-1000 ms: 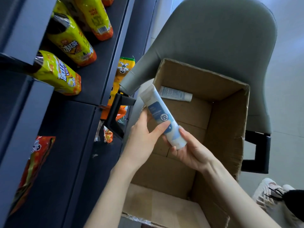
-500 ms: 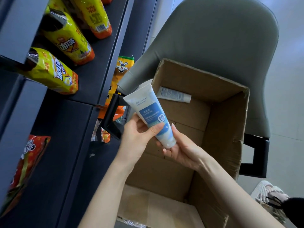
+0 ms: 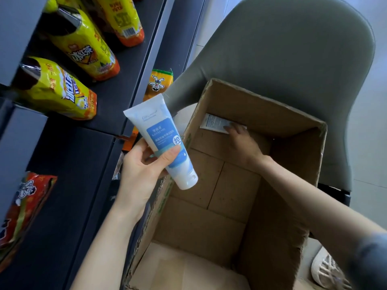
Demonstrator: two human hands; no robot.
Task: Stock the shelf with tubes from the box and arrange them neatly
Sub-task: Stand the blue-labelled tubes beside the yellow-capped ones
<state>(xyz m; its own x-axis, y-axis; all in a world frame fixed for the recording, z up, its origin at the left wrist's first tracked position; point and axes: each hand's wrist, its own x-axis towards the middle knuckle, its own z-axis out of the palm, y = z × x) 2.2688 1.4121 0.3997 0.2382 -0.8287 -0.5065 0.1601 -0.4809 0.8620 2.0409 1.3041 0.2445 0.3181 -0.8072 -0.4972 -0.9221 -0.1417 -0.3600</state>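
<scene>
Clutching white-and-blue plastic tube [image 3: 165,143] solo in left grip [image 3: 142,170] now, having sent right grip [image 3: 245,145] into brown cardboard box [image 3: 293,114] onto far white tube [image 3: 213,122]; can't tell if closed. Probably last one to stock.

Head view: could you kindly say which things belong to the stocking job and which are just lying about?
Job: held tube, left hand, tube in box, right hand, cardboard box, shelf.
Lying about: yellow bottles, snack packets, grey chair, shoe.
</scene>
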